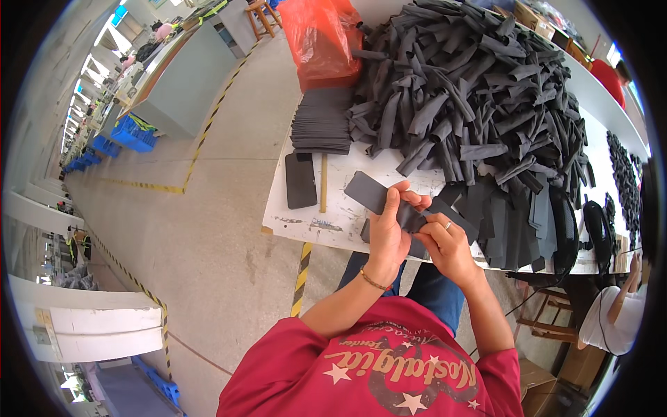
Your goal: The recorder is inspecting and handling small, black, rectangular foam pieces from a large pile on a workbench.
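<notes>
A dark grey fabric strip (366, 192) is held between my two hands above the table's near edge. My left hand (389, 240) grips it with the thumb on top, and its flat end sticks out to the upper left. My right hand (446, 243), with a ring on one finger, pinches the strip's other end, which bends and is partly hidden by the fingers. Under and beside my right hand lie more flat dark grey fabric pieces (511, 226). Beyond my hands rises a big heap of rolled dark grey fabric pieces (445, 97).
On the white table (278, 226), a neat stack of dark pieces (321, 125) stands at the left, near a black phone (301, 182) and a thin wooden stick (324, 184). A red plastic bag (319, 42) sits behind. A person in white (611, 323) is at the right.
</notes>
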A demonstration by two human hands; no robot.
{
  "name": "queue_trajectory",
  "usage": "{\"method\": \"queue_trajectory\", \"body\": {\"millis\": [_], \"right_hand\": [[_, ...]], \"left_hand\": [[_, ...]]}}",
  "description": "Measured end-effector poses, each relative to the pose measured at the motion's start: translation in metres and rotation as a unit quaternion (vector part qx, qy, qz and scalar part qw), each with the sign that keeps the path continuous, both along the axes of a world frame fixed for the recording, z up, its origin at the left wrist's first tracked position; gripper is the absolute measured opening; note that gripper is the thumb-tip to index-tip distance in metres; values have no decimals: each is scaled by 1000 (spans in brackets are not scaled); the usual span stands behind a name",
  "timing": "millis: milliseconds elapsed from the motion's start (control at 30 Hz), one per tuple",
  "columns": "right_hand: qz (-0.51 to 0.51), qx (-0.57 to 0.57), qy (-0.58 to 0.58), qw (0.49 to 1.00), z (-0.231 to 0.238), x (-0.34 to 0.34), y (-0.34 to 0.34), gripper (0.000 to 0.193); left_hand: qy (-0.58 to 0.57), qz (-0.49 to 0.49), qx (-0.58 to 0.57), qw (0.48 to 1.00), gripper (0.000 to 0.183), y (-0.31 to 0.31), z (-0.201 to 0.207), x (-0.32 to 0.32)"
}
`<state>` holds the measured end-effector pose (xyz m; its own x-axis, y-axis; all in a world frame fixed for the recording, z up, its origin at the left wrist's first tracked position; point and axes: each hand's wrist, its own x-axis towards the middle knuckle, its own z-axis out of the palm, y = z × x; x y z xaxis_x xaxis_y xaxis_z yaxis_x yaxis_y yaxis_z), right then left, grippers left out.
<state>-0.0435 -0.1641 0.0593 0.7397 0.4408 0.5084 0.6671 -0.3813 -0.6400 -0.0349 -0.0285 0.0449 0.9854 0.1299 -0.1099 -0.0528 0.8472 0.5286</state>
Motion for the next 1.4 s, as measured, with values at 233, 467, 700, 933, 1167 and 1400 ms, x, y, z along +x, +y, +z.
{"method": "queue_trajectory", "body": {"millis": [233,467,700,933,1167,1400], "right_hand": [[3,-5,3,1000,-2,5,0,13],[5,-13,10,1000,-3,7,1,17],[-11,-14,24,1000,-4,3,2,16],[-167,286,223,917,-24,-8,32,15],[-82,417,411,806,4,-4,22,16],[-178,173,2,969,8,-4,22,13]], "left_hand": [[2,-15,-2,1000,33,1,-6,0],[-10,-8,-3,1000,34,-1,-7,1],[-10,3,0,1000,37,-3,-8,2],[-59,31,-13,998,36,6,-8,16],[-123,-22,19,992,35,20,5,17],[-15,33,31,999,29,53,-21,11]]}}
